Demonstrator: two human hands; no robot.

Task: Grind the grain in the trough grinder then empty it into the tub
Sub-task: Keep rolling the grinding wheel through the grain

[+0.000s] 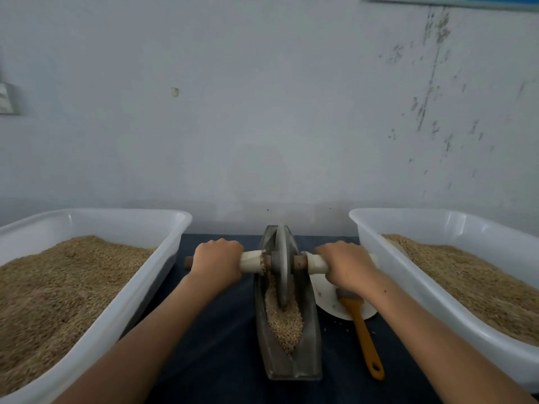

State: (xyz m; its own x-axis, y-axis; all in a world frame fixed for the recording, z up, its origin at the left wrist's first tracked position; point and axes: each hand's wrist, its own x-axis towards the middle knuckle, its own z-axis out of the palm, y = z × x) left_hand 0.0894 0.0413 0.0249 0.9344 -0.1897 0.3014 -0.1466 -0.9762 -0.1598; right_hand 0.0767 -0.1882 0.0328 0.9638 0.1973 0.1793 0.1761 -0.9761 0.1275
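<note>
1. Grain [284,319] lies in the trough [288,360], centred between 2 tubs.
2. Left tub [96,330] holds grain.
3. Left hand [217,263] clenches the axle [250,261], balancing the wheel [282,266].
4. Right hand [345,265] grasps its opposite end.
5. Brush [361,330] lies on a plate [328,298], ready for sweeping.
6. Right tub [408,287] stands within tipping reach.

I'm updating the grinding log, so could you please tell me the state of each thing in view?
left hand: grips the axle's left handle.
right hand: grips the right handle.
grinding wheel: upright in the trough, standing in grain.
trough grinder: holds grain, not yet emptied.
left tub: filled with grain.
right tub: filled with grain.
brush: lying idle, bristles on the white plate.
</note>
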